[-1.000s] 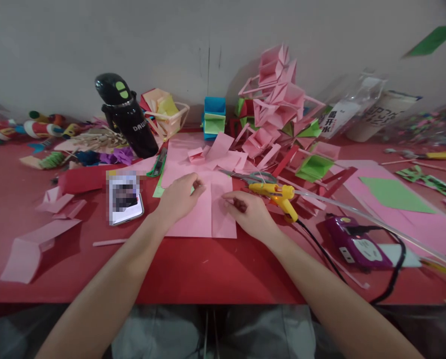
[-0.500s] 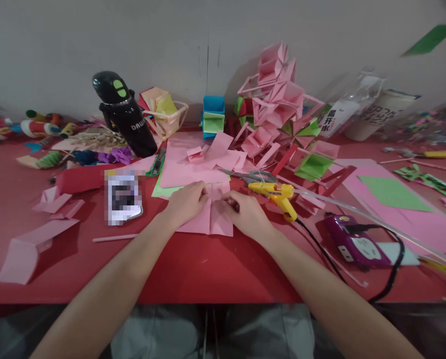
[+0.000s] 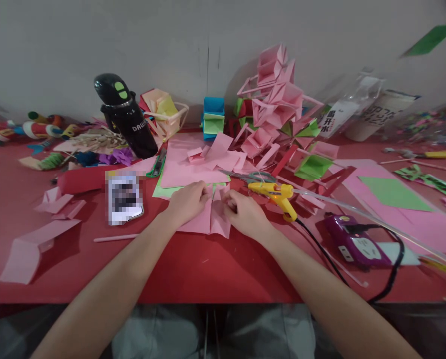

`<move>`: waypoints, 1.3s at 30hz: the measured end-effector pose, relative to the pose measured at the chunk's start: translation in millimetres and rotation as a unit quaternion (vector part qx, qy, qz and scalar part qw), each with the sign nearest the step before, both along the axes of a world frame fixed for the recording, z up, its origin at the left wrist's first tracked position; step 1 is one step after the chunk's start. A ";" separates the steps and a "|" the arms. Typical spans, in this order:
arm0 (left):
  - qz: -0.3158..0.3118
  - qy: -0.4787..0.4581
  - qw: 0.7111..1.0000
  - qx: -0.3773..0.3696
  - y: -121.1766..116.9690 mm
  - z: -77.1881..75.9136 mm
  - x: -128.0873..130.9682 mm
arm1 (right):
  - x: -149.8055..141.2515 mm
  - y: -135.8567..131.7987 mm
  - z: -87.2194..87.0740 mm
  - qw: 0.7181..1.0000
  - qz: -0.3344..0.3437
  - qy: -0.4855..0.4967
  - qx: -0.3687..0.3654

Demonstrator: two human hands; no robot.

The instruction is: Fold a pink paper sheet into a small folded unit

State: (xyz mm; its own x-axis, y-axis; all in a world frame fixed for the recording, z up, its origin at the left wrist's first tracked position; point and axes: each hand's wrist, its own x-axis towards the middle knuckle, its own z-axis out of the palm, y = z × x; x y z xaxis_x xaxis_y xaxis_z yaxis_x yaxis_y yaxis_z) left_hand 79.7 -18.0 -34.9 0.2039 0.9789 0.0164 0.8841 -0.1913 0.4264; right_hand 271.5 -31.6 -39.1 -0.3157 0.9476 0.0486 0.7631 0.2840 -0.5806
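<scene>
A creased sheet of pink paper (image 3: 219, 222) lies between my hands near the front of the red table. My left hand (image 3: 186, 203) rests on its left part, fingers curled together at the middle crease. With fingers closed, my right hand (image 3: 247, 212) pinches the right part, which stands up slightly from the crease. Behind the sheet are more pink paper (image 3: 181, 172) and a green sheet (image 3: 159, 191). Scissors (image 3: 268, 177) and a yellow glue gun (image 3: 271, 191) lie just beyond my right hand.
A phone (image 3: 125, 199) and a pink paper stick (image 3: 114, 239) lie to the left. Farther back stand a black bottle (image 3: 131, 122) and a green cutter knife (image 3: 158, 162) beside it. Stacked pink paper shapes (image 3: 279, 102) rise behind the scissors. A purple power box (image 3: 353, 244) with a black cable sits right.
Both hands came down onto the pink sheet, and it shifted slightly toward me and left. Its right part is now bent up along the crease, with my right fingers closed on it.
</scene>
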 end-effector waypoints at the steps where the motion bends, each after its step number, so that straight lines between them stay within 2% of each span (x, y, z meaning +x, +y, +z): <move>1: -0.001 -0.002 1.000 0.000 -0.3 0.1 0.0 | 0.7 -0.7 0.1 1.000 0.005 0.009 0.003; 4: -0.010 -0.012 1.000 -0.006 -1.5 0.9 -2.6 | 4.4 -2.8 0.5 0.998 0.027 0.057 0.020; 6: -0.038 -0.036 0.998 -0.020 -2.8 2.0 -7.6 | 7.6 -3.3 0.6 0.994 0.043 0.099 0.030; 9: -0.090 -0.079 0.991 -0.051 -4.2 3.8 -17.7 | 11.0 -2.7 -0.5 0.988 0.056 0.141 0.014; 12: -0.112 -0.102 0.985 -0.079 -4.1 4.3 -24.6 | 11.0 -2.7 -1.9 0.985 0.073 0.154 -0.007; 16: -0.114 -0.115 0.983 -0.084 -2.5 3.3 -25.3 | 8.6 -4.3 -1.8 0.983 0.094 0.156 -0.024; 31: -0.089 -0.115 0.985 -0.096 -1.1 1.5 -24.0 | 5.5 -4.5 4.9 0.987 0.070 0.134 -0.046; 39: -0.098 -0.117 0.983 -0.099 -1.1 -1.2 -26.9 | 5.7 -2.7 4.5 0.989 0.065 0.120 -0.063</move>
State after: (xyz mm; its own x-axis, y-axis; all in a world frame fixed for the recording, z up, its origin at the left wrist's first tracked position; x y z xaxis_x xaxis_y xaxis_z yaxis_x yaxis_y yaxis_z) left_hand 52.8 -19.1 -36.1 0.4014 0.9102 -0.1019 0.7118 -0.2400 0.6601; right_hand 277.2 -34.3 -34.6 -0.4291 0.9030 0.0201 0.5615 0.2841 -0.7772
